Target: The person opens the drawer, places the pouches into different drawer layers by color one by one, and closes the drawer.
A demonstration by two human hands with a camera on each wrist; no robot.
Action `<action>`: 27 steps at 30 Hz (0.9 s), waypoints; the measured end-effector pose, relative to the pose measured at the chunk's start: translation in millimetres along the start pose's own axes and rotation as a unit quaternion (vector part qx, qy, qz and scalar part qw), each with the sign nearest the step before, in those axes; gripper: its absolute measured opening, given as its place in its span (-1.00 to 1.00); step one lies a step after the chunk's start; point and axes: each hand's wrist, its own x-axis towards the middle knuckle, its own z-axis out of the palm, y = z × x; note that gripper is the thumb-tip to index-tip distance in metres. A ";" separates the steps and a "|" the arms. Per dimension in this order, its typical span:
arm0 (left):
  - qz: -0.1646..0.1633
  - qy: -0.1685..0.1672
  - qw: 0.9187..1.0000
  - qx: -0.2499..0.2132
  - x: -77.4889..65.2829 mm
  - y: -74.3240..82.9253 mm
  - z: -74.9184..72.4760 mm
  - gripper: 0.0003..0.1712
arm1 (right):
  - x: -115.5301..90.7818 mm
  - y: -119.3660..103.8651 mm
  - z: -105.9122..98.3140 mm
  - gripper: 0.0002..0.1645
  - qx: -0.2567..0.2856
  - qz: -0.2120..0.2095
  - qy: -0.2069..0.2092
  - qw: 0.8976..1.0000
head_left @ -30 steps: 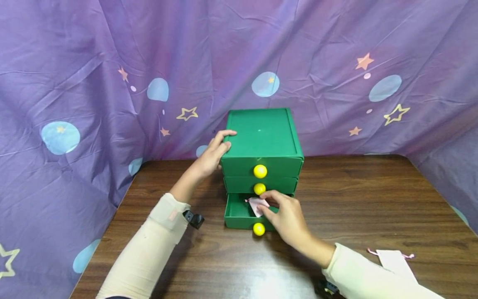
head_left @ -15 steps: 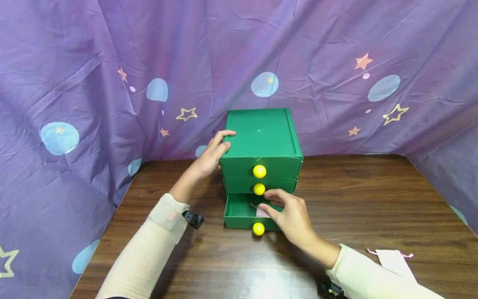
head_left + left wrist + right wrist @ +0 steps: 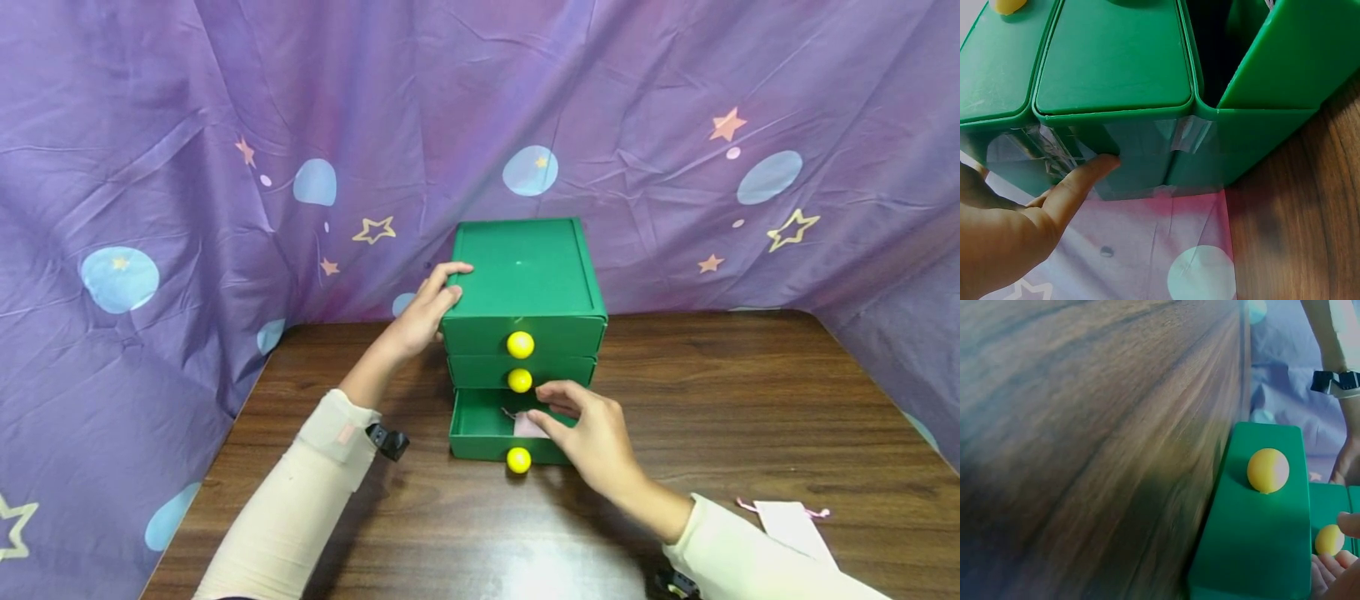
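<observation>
A green cabinet point(image 3: 521, 267) with three stacked drawers and yellow knobs stands on the table. Its bottom drawer point(image 3: 480, 448) is pulled out, and a small pale pink pouch point(image 3: 528, 426) with a dark cord lies inside, partly hidden behind my right thumb. My right hand point(image 3: 596, 437) hovers over that drawer's right part, thumb and fingers apart and loosely bent, holding nothing. In the right wrist view the fingers point(image 3: 1335, 572) show beside a yellow knob point(image 3: 1330, 540). My left hand point(image 3: 422, 318) rests against the cabinet's upper left edge; the left wrist view shows its thumb pressing the taped side.
Another pale pouch point(image 3: 793, 529) with pink cords lies on the wooden table point(image 3: 720, 400) at the right, partly covered by the right sleeve. A purple curtain point(image 3: 645, 108) with stars hangs behind and around the table.
The pouch has gone from between my right fingers down into the bottom drawer. My right hand has opened slightly and drawn a little to the right. The left hand stays in place.
</observation>
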 end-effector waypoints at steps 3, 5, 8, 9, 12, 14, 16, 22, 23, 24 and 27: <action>-0.001 0.002 1.000 0.002 -0.3 -0.7 -0.1 -0.45 | -1.6 2.3 -2.2 -0.62 0.004 -0.002 0.001 1.000; -0.001 0.004 1.000 0.003 -0.5 -1.0 0.2 -0.45 | -2.6 3.6 -3.9 -0.61 0.005 -0.002 0.002 1.000; -0.001 0.007 1.000 0.005 -0.8 -1.3 1.0 -0.45 | -3.9 4.8 -6.7 -0.61 0.004 -0.003 0.005 1.000; 0.000 0.007 1.000 0.005 -0.8 -1.3 1.3 -0.45 | -4.1 5.2 -7.6 -0.61 0.003 -0.005 0.006 1.000; 0.002 0.009 1.000 0.007 -0.6 -1.3 1.7 -0.45 | -4.7 5.6 -10.3 -0.61 0.000 -0.006 0.009 1.000; 0.004 0.009 1.000 0.008 -0.5 -1.4 1.8 -0.46 | -5.0 5.6 -11.8 -0.60 -0.001 -0.004 0.009 1.000; 0.005 0.009 1.000 0.009 -0.3 -1.6 1.7 -0.46 | -5.5 5.6 -13.1 -0.60 0.000 0.000 0.007 1.000; 0.003 0.010 1.000 0.006 0.5 -1.5 1.9 -0.46 | -6.2 6.3 -15.9 -0.59 -0.001 0.010 0.006 1.000; 0.003 0.010 1.000 0.006 0.5 -1.3 2.0 -0.45 | -6.3 6.5 -16.4 -0.59 0.001 0.011 0.006 1.000; 0.003 0.011 1.000 0.007 0.4 -1.2 2.1 -0.45 | -6.4 6.4 -16.9 -0.59 0.002 0.011 0.005 1.000; 0.002 0.011 1.000 0.010 0.4 -1.0 2.1 -0.45 | -6.5 6.5 -18.7 -0.61 0.001 0.011 0.007 1.000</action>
